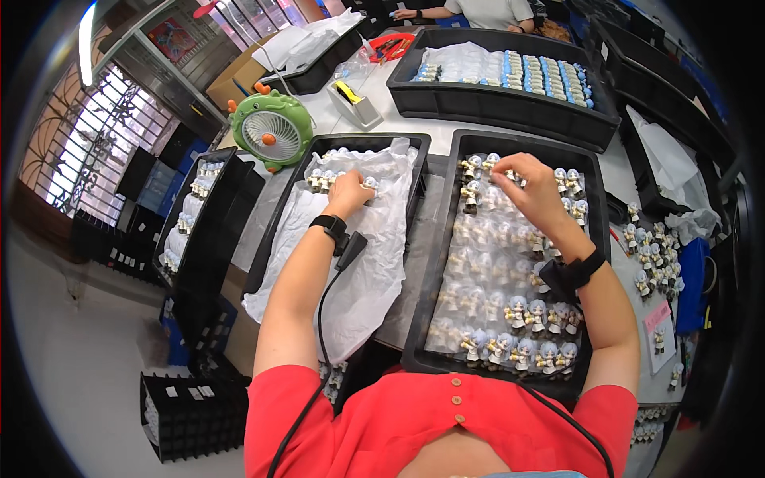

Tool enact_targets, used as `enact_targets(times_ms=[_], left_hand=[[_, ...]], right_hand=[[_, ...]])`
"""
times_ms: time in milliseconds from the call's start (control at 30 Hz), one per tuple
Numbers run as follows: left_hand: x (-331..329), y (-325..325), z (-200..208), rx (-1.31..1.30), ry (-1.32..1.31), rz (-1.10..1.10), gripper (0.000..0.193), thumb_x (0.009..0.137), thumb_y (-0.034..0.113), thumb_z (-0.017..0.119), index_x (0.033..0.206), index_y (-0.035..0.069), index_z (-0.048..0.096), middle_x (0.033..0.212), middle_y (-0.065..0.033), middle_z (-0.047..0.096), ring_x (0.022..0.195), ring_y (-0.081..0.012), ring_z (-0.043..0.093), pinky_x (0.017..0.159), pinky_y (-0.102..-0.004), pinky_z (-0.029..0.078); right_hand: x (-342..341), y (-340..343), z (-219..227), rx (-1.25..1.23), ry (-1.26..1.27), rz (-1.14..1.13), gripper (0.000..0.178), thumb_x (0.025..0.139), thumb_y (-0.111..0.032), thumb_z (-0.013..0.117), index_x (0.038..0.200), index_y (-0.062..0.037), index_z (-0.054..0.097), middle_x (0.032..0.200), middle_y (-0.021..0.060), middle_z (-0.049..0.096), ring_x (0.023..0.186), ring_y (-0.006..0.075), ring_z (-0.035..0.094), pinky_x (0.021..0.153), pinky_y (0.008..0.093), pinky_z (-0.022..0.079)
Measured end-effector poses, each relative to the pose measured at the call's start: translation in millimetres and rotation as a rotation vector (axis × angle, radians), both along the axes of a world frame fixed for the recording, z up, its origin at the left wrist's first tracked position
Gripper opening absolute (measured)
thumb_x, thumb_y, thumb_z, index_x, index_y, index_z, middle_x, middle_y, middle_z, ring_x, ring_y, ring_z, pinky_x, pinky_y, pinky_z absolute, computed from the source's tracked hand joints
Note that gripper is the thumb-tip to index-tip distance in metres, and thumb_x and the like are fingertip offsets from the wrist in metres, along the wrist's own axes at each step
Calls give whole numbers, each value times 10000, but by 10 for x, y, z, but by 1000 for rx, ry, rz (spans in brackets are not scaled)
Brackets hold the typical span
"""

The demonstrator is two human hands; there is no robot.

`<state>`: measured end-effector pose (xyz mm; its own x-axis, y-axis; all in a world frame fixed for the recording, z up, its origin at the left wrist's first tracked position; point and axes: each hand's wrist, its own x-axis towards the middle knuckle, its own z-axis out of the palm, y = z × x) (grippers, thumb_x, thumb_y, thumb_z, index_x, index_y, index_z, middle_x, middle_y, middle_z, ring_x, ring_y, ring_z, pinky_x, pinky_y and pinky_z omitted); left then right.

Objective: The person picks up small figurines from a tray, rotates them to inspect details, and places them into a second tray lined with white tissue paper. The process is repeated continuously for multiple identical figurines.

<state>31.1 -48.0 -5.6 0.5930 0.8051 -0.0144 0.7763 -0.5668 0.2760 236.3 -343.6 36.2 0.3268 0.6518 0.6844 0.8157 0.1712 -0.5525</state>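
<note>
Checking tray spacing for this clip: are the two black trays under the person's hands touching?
Apart. The head view shows a grey strip between the left tray and the right tray, separating their facing sides.

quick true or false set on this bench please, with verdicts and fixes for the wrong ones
1. The fan stands left of the tape dispenser. True.
2. The left hand is at the white-lined tray. True.
3. The right hand touches the fan. False: it is over the right-hand tray.
4. The person's top is green. False: it is red.
5. Each wrist wears a black band. True.
</note>
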Motion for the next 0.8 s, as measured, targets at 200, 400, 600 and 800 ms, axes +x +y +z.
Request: enact_targets(times_ms=[200, 400, 600, 800], left_hand=[[-24, 140, -37, 35, 44, -45, 524, 695, 294, 749, 1151, 89, 593, 1047, -181, 657, 1022, -326, 621, 866, -400, 484], [-35, -474, 569, -349, -562, -204, 433, 806, 205, 700, 1187, 44, 570, 907, -60, 628, 806, -122, 595, 741, -279, 470], [-378, -1916, 1160, -1184, -835, -587, 318, 885, 98, 602, 1192, 28, 557, 969, -34, 631, 929, -107, 591, 840, -247, 445], [-269, -2137, 653, -1453, -759, -455, 305, 892, 142, 621, 1171, 37, 558, 1000, -25, 619, 946, -98, 590, 853, -249, 452]], right_hand=[[314, -11, -139, -111, 80, -206, 143, 772, -139, 675, 838, -13, 654, 832, 119, 654, 807, 293, 627, 736, 361, 479], [369, 93, -505, -284, 29, -13, 386, 779, -172, 709, 1133, -59, 604, 1096, 129, 615, 1051, 279, 578, 917, 362, 442], [143, 59, -451, -436, 53, 106, 605, 769, -244, 736, 1295, -82, 487, 1259, 167, 499, 1171, 327, 487, 996, 372, 397], [136, 156, -450, -644, 88, 69, 679, 721, -257, 768, 1295, -31, 483, 1280, 174, 504, 1168, 308, 501, 966, 372, 420]])
